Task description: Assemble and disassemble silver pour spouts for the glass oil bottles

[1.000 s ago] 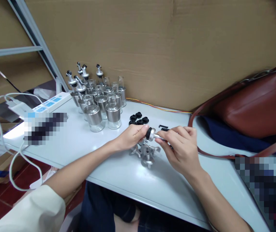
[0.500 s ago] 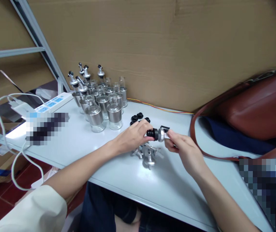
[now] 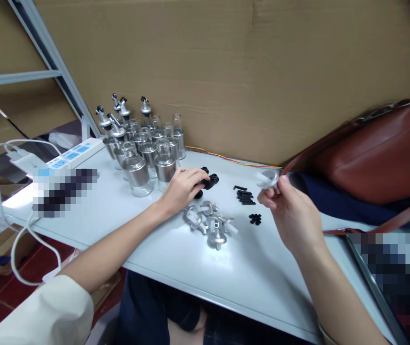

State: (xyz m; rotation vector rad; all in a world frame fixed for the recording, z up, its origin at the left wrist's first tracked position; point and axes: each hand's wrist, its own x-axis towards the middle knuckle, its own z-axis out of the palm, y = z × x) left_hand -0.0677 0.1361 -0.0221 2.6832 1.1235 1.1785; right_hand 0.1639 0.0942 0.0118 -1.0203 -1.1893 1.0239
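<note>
My left hand [image 3: 186, 188] reaches over a small group of black rubber stoppers [image 3: 211, 180], its bent fingers closed on one of them; the thumb is mostly hidden. Held up to the right, my right hand [image 3: 287, 206] pinches a silver pourer spout [image 3: 269, 179] between thumb and fingers. Its white plastic stem points left, with no black stopper on it. Several more silver spouts [image 3: 216, 231] with white stems lie in a pile between my hands. Right of the pile are short black tubes [image 3: 245, 196] and a cluster of tiny black caps [image 3: 255, 219].
Several glass bottles with metal bands [image 3: 135, 171] stand at the left back, some fitted with pourers [image 3: 146, 106]. Beyond them lies a white power strip [image 3: 82, 149] with cables. A brown leather bag [image 3: 373, 153] rests on dark blue cloth [image 3: 329, 203] at the right. Cardboard [image 3: 226, 72] backs the table.
Half a second ago both hands met on a spout with a black stopper. Now they are apart: my left hand has moved left to the stoppers, and my right holds a spout without one.
</note>
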